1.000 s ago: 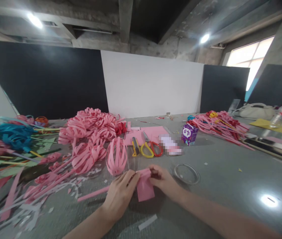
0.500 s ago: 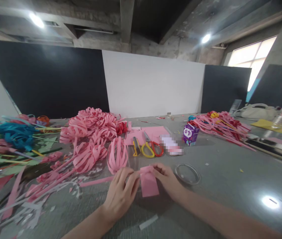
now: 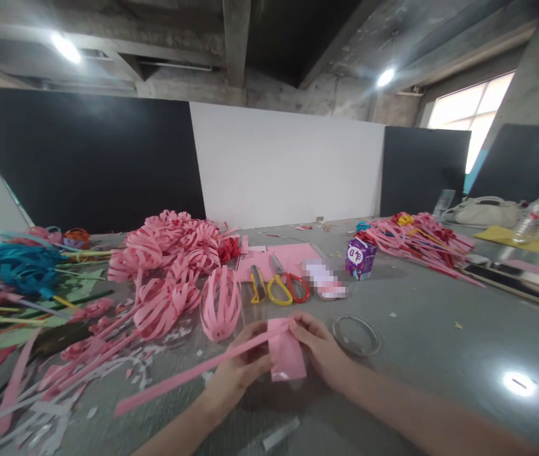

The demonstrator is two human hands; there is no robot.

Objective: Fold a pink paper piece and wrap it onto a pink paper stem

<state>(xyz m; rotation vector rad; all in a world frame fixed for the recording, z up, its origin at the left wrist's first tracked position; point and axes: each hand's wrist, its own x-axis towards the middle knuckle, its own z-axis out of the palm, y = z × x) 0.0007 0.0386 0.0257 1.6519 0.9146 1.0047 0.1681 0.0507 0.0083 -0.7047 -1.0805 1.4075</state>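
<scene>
My left hand [image 3: 239,375] and my right hand [image 3: 320,349] meet near the front of the grey table [image 3: 440,342]. Between them they pinch a small folded pink paper piece [image 3: 286,356]. A long pink paper strip [image 3: 188,373] runs from the top of that piece, across my left fingers, down and to the left. Both hands have their fingers closed on the paper. Just behind stands a pink paper lantern ball [image 3: 221,303].
A heap of pink paper lanterns [image 3: 169,253] lies left of centre, with blue and green paper [image 3: 17,272] further left. Scissors [image 3: 284,284], a yellow cutter [image 3: 256,282], a tape ring [image 3: 357,334], a purple carton [image 3: 359,258] and another pink pile [image 3: 421,239] lie behind.
The long pink strip has swung up off the table and now crosses my left fingers. Both hands lifted the folded piece slightly.
</scene>
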